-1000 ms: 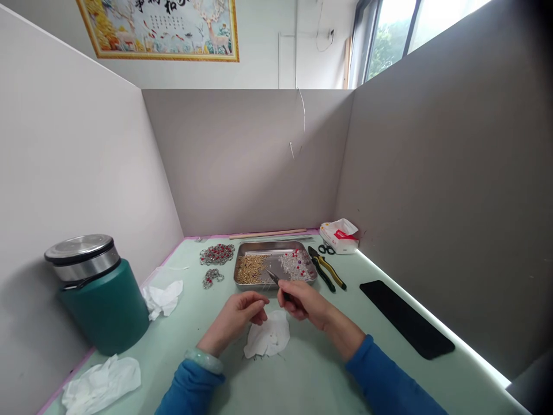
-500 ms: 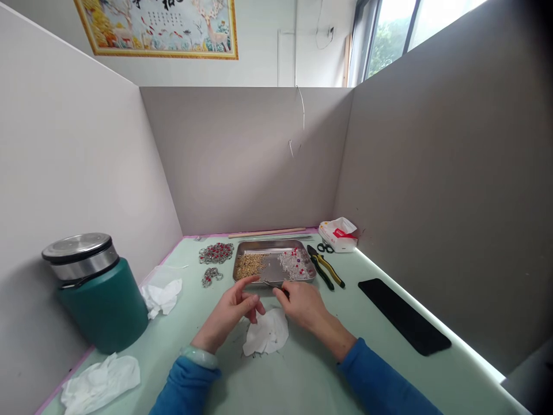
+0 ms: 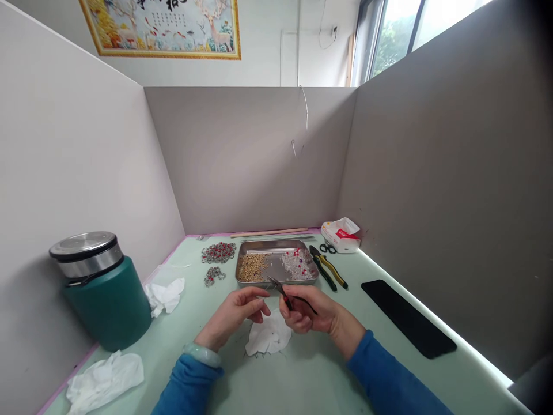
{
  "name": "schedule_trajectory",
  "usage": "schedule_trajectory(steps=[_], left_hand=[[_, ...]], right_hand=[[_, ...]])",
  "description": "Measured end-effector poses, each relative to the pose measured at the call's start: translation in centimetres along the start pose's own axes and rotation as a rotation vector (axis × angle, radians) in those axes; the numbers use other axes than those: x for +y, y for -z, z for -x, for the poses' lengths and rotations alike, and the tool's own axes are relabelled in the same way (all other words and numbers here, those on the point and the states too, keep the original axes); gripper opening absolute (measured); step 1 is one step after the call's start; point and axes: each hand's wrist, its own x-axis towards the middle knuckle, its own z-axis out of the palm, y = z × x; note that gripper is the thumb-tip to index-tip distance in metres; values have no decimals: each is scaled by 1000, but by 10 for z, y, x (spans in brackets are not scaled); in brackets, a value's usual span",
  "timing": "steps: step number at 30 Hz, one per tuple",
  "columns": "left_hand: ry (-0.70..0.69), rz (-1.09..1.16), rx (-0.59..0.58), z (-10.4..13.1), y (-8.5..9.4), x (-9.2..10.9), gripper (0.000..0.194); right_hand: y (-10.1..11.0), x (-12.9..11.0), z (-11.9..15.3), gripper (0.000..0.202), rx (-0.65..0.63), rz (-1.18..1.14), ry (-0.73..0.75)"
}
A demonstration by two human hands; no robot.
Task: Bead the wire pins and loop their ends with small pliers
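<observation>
1. The small needle-nose pliers (image 3: 287,300) are in the right hand (image 3: 305,309), its fingers closed around the handles; the tips point toward eleven o'clock, near the tray's near rim.
2. The left hand (image 3: 240,312), near nine o'clock of them, has curled fingers; it may pinch a fine wire, but I cannot tell.
3. At six to seven o'clock lies a crumpled white tissue (image 3: 268,333).
4. At twelve, the metal tray (image 3: 276,245) holds gold beads (image 3: 252,267) on its nine-o'clock side, clear and red beads (image 3: 298,264) on its three-o'clock side.
5. Toward ten are two heaps of beaded chain (image 3: 218,252).
6. Toward two lie yellow-and-green-handled pliers (image 3: 332,271).
7. A green flask (image 3: 110,302) stands farther out at nine.
</observation>
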Motion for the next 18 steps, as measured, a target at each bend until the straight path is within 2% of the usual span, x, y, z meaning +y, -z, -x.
schedule_trajectory(steps=[1, 2, 5, 7, 11, 14, 16, 18], left_hand=[[-5, -3, 5, 0, 0, 0, 31], [-8, -4, 11, 0, 0, 0, 30], [-11, 3, 6, 0, 1, 0, 31], [-8, 11, -8, 0, 0, -1, 34], [17, 12, -50, 0, -1, -3, 40], [35, 8, -75, 0, 0, -6, 42], [42, 11, -75, -1, 1, -7, 41], [44, 15, -54, -2, 1, -8, 37]], right_hand=[[0, 0, 0, 43, -5, -3, 2], [1, 0, -1, 45, 57, 70, 17], [-1, 1, -5, 49, 455, 483, 111], [-4, 4, -9, 46, 703, 679, 176], [-9, 12, -17, 34, 953, 780, 241], [-10, 14, -18, 31, 978, 781, 233], [-8, 10, -16, 36, 904, 743, 200], [-5, 5, -11, 44, 766, 690, 150]])
